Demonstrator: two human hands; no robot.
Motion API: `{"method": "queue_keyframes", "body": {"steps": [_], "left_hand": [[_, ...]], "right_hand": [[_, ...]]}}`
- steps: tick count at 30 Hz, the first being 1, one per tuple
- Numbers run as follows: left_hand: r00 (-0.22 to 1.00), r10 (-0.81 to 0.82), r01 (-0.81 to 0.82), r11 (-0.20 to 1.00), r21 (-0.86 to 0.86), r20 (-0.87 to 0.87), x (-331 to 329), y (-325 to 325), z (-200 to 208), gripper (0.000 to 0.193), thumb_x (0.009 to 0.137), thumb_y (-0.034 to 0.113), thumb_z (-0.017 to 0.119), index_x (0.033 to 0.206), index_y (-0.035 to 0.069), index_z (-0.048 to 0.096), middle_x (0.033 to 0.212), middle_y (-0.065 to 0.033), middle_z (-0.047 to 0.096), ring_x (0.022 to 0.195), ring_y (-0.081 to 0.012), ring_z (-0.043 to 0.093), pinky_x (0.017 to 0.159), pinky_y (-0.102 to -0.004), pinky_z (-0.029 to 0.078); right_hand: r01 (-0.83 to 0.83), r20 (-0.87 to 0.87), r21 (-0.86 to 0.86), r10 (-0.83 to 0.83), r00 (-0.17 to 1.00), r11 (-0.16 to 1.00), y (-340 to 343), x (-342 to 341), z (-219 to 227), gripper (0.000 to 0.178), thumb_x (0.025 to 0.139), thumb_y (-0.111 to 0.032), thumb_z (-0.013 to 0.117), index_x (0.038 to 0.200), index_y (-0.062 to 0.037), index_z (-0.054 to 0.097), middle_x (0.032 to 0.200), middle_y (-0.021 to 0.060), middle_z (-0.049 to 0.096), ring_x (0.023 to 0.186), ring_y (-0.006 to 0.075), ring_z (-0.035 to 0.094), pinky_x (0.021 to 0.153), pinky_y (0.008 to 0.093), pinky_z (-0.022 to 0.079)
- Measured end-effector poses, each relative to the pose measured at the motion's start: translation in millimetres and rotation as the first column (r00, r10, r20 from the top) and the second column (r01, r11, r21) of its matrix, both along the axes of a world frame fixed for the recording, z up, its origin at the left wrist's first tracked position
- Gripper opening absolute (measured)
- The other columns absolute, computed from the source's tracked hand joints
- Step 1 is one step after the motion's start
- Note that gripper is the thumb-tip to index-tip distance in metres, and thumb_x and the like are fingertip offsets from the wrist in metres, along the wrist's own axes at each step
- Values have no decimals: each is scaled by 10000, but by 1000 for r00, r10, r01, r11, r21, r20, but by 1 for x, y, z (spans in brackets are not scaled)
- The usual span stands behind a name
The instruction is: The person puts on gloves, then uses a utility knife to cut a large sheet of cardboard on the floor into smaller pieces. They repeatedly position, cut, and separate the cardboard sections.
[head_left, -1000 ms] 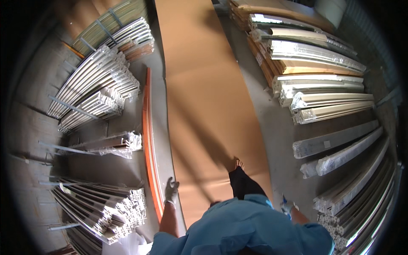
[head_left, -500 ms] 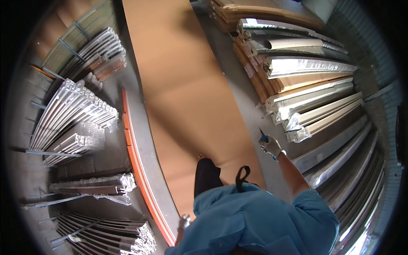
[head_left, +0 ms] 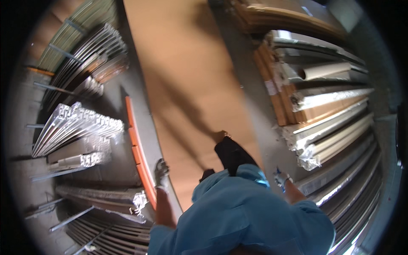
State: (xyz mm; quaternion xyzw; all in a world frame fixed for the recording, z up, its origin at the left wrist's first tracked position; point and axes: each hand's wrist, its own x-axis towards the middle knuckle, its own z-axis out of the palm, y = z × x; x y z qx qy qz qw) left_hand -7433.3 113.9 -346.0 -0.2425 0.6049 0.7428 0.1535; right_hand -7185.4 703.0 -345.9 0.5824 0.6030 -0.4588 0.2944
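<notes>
My left hand, in a pale work glove, hangs beside the left edge of a long brown cardboard sheet. Its fingers point forward and look loosely apart, with nothing visible in them. On the other side, my right hand, also gloved, is closed around a small blue-handled tool; blur hides its exact kind. Both arms hang low at my sides. Beneath me the cardboard sheet lies flat on the grey floor, and my leg in black trousers steps on it.
Along the left edge runs an orange beam. Racks on the left hold bundled metal profiles with ends jutting inward. At right lie wrapped profiles, a cardboard tube and stacked flat cartons.
My left hand has swung forward into fuller view, while my right hand has dropped back toward my body with the blue-handled tool. A leg has stepped forward and the view has shifted.
</notes>
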Motion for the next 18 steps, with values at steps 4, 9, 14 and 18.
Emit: {"method": "queue_keyframes", "body": {"steps": [4,9,14,18], "left_hand": [[956,-106,239,825,-512,275,-15,57,-26,416,849,162,699,1235,36,608,1020,-74,687,881,-173,643,828,-303,514],[917,-358,393,732,-556,178,-46,120,15,376,840,227,678,1183,76,649,1164,-154,652,1110,-315,608,957,-376,482],[695,-611,697,443,-564,379,-144,115,20,287,855,250,619,1114,148,686,1119,-117,652,1117,-329,573,952,-416,464],[478,-778,877,445,-179,408,-213,78,-8,261,840,215,627,1075,130,700,1052,-116,671,1031,-285,613,906,-378,481]], "right_hand": [[-131,-237,-70,111,965,989,30,-170,3,190,855,-231,706,821,-63,623,617,26,577,455,102,513,381,275,361],[-504,-373,-32,458,807,863,14,-375,17,186,832,-191,728,928,-50,654,619,8,567,474,105,519,434,265,414],[-832,-241,-21,805,542,554,-53,-434,12,314,820,-255,706,1051,-48,654,838,90,653,742,181,608,671,313,489],[-585,-52,-300,599,799,754,-85,-444,21,144,781,-126,686,917,-77,676,765,73,676,624,178,618,564,333,482]]}}
